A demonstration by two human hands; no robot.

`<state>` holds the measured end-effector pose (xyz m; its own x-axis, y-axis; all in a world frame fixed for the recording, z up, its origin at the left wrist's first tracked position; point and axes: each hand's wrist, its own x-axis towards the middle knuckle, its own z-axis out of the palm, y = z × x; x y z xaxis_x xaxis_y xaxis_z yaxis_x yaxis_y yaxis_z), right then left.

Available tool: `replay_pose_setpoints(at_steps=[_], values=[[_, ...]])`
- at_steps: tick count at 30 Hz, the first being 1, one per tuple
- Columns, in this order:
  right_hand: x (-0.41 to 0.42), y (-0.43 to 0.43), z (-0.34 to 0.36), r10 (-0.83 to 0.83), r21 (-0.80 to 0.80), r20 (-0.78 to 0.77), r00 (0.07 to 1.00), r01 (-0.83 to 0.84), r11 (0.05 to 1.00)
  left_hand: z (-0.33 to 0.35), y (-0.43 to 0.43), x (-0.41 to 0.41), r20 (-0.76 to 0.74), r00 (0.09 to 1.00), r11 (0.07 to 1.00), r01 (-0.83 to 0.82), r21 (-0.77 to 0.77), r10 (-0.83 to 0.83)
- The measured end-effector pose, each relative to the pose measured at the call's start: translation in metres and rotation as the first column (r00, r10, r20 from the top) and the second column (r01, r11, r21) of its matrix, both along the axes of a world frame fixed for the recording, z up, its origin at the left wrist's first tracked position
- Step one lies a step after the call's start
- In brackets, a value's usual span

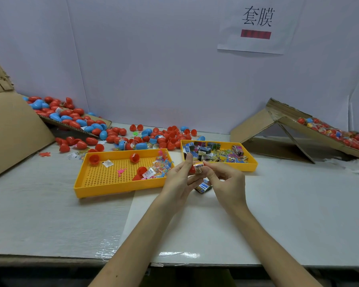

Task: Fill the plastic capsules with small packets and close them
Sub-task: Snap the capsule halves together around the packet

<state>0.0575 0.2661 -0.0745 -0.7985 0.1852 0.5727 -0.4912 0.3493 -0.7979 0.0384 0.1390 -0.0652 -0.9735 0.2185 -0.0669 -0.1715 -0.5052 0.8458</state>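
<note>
Above the surface (278,204), the left hand (177,180) closes its grip round a red capsule half (191,170) whose mouth seems to face right, where the right hand (226,181) pinches a small packet (199,167) touching it.

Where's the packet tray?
Head view, right of centre: the packet tray sits between the perforated tray on its left and the cardboard ramp on its right, just beyond the right hand.

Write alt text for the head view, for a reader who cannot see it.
The left hand holds a red capsule while the right hand pinches a small packet against it, above a white table. Behind the hands lie a perforated yellow tray, a yellow tray full of packets, and loose red and blue capsules.
</note>
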Motion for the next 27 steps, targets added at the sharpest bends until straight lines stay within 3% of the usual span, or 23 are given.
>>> replay_pose_setpoints(at_steps=[4,8,10,12,15,16,21,24,27], values=[[-0.004,0.005,0.003,0.091,-0.122,0.070,0.993,-0.082,0.989,0.001,0.001,0.000,-0.051,0.999,0.998,-0.021,-0.067,0.017],[-0.011,0.015,0.005,0.092,-0.374,0.145,0.985,-0.032,0.927,-0.001,0.009,-0.001,-0.240,0.968,0.919,-0.161,-0.360,0.076],[-0.014,0.022,0.007,0.114,-0.563,0.201,0.973,0.019,0.826,-0.008,0.011,-0.001,-0.453,0.890,0.790,-0.311,-0.528,0.048],[-0.016,0.028,0.008,0.156,-0.705,0.233,0.960,0.056,0.707,-0.016,0.010,-0.001,-0.580,0.804,0.610,-0.397,-0.686,-0.129],[-0.020,0.035,0.007,0.180,-0.799,0.249,0.952,0.097,0.594,-0.025,0.010,-0.002,-0.492,0.758,0.260,-0.418,-0.871,-0.429],[-0.021,0.036,0.006,0.198,-0.814,0.262,0.945,0.106,0.572,-0.025,0.009,-0.001,-0.475,0.756,0.224,-0.419,-0.880,-0.451],[-0.028,0.040,0.005,0.406,-0.867,0.364,0.838,0.146,0.476,-0.022,0.007,0.002,-0.495,0.773,0.367,-0.361,-0.857,-0.396],[-0.038,0.048,0.025,0.459,-0.834,0.416,0.785,0.128,0.537,-0.022,0.009,0.004,-0.492,0.795,0.411,-0.339,-0.846,-0.356],[-0.063,0.073,0.077,0.447,-0.856,0.286,0.848,0.016,0.517,-0.021,0.009,0.003,-0.496,0.804,0.426,-0.343,-0.837,-0.328]])
